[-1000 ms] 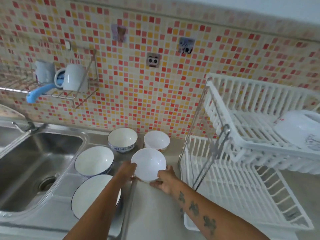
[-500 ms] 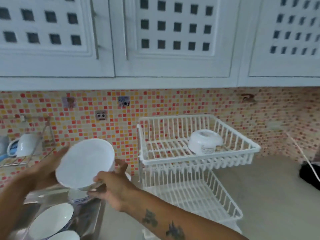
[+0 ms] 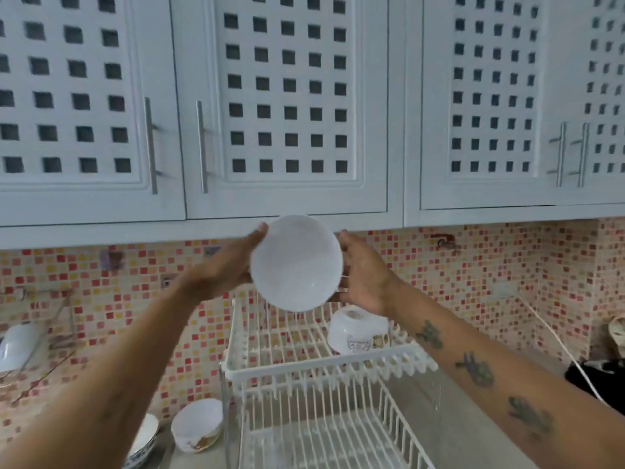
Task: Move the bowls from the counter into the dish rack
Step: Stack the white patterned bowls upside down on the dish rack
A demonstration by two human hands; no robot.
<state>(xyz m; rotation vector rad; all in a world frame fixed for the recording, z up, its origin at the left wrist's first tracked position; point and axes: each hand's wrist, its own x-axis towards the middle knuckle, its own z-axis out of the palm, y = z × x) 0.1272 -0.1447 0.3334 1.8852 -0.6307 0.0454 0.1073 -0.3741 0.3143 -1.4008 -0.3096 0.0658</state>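
Observation:
I hold a plain white bowl (image 3: 297, 264) up in the air with both hands, its opening tilted toward me. My left hand (image 3: 230, 265) grips its left rim and my right hand (image 3: 363, 274) its right side. The bowl hangs above the upper tier of the white two-tier dish rack (image 3: 324, 365). One white bowl (image 3: 358, 333) sits upside down on that upper tier. On the counter at the lower left stand a white bowl (image 3: 198, 423) and a blue-patterned bowl (image 3: 143, 441), partly cut off by my left arm.
White lattice-front cabinets (image 3: 287, 106) hang close above the raised bowl. The mosaic-tiled wall (image 3: 473, 282) runs behind the rack. A wire shelf with a mug (image 3: 17, 346) is at the far left. A white cable (image 3: 558, 343) and a dark object (image 3: 598, 377) lie at the right.
Both hands lifted the white bowl off the counter and carried it up and right, from beside the sink to above the rack's upper tier. My view tilted upward.

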